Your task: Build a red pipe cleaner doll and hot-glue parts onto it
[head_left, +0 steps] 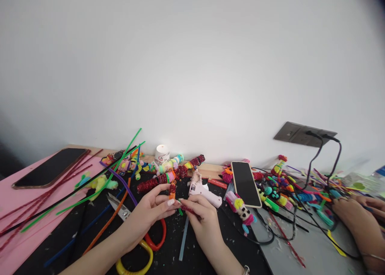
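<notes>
Between the fingertips of my left hand [147, 211] is a small coiled pipe-cleaner piece [172, 190], orange and dark red, standing roughly upright. My right hand [203, 215] pinches a dark red tinsel pipe cleaner [187, 207] close beside it, and the fingertips of both hands nearly meet. A bit of green shows at the fingers, too small to make out. Just behind my right hand lies a white glue gun [206, 194]. Scissors [155, 237] with red and yellow handles lie partly under my left forearm. A translucent glue stick [183, 239] rests on the black mat between my wrists.
Coiled pipe-cleaner figures [159, 182] line the wall. Loose pipe cleaners [69, 182] cross a pink sheet [36, 223] by a dark phone [51, 167]. To the right are another phone [247, 183], a spotted figure [243, 211], black cables [315, 162] and another person's hands [350, 211].
</notes>
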`<state>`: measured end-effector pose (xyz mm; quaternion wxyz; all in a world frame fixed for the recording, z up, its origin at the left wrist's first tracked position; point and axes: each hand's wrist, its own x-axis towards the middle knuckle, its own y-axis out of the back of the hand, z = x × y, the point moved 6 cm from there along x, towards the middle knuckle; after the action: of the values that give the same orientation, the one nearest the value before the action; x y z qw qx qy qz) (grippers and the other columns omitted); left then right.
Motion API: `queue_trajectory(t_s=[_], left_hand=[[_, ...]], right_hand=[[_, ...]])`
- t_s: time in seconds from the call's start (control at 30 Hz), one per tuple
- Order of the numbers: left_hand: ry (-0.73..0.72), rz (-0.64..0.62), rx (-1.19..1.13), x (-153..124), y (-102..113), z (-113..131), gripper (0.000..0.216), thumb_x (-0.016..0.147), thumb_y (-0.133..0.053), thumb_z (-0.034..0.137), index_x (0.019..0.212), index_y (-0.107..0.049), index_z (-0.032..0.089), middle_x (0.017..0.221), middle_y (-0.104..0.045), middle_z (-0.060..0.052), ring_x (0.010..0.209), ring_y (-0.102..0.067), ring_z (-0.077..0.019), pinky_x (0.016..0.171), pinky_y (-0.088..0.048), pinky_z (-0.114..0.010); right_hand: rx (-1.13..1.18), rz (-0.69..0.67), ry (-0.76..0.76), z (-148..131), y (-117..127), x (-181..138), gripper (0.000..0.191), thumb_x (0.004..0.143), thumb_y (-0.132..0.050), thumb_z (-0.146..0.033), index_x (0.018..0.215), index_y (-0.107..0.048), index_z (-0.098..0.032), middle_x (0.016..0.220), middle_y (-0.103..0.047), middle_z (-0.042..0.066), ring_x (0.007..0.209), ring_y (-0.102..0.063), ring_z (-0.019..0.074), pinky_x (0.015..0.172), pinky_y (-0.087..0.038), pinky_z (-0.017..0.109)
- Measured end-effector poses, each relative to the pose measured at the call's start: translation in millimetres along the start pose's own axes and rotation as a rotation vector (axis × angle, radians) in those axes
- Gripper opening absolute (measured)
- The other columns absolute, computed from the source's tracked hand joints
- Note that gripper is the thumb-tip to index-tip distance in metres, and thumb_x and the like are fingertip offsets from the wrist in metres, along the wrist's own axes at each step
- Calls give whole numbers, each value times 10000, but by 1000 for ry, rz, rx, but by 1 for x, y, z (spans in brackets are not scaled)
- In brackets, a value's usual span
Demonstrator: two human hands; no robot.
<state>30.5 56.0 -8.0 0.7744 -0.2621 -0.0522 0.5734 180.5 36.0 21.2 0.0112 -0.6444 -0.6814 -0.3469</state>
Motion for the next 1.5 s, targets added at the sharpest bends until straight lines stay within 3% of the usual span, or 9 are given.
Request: queue_trajectory(t_s=[0.23,0.4,0.73,1.03,1.2,1.4,1.5], left_hand=[[-8,13,51,2,2,-2,546,744,-736,310,1213,-469,229,889,-736,-27,990,-672,-212,913,-501,-346],[-18,26,82,1,0,1,563,735,-738,327,1222,-471,232,871,-743,-27,992,-671,-211,911,-495,-329],[-52,71,71,-2,-3,6,582,701,-752,345,1207,-500,209,833,-748,-46,966,-681,-240,921,-490,-377],[-40,54,122,-3,-5,7,538,729,-732,346,1193,-489,220,818,-735,-30,971,-679,-237,909,-499,-377],[-36,52,121,-4,-6,6,557,715,-741,359,1194,-491,224,836,-741,-39,974,-680,-244,887,-504,-363],[-54,91,123,-2,-2,8,612,715,-734,376,1228,-444,208,841,-738,-43,949,-693,-243,846,-525,-343],[-71,100,120,-2,0,9,614,723,-722,384,1227,-427,195,841,-737,-45,926,-699,-233,834,-533,-335]], right_hand=[[-167,7,143,-2,-1,-4,437,817,-495,-31,1144,-679,-255,906,-649,84,800,-608,191,705,-505,298],[-191,-1,153,-3,-3,-4,452,813,-493,-22,1155,-667,-261,916,-653,80,813,-606,190,715,-506,300],[-48,107,42,-4,9,1,173,819,-586,-111,879,-711,-215,813,-643,51,734,-609,174,639,-494,272],[-27,94,48,-9,6,1,120,801,-606,-108,811,-682,-201,774,-620,38,705,-584,167,621,-465,265],[15,95,-43,-1,7,2,120,785,-596,-109,778,-685,-188,769,-626,40,712,-581,169,632,-448,263],[156,127,-352,25,9,0,72,750,-608,-197,760,-675,-170,707,-599,15,606,-493,147,575,-394,259],[218,166,-430,35,10,-2,103,745,-613,-249,763,-670,-165,677,-579,0,590,-453,138,597,-379,263]])
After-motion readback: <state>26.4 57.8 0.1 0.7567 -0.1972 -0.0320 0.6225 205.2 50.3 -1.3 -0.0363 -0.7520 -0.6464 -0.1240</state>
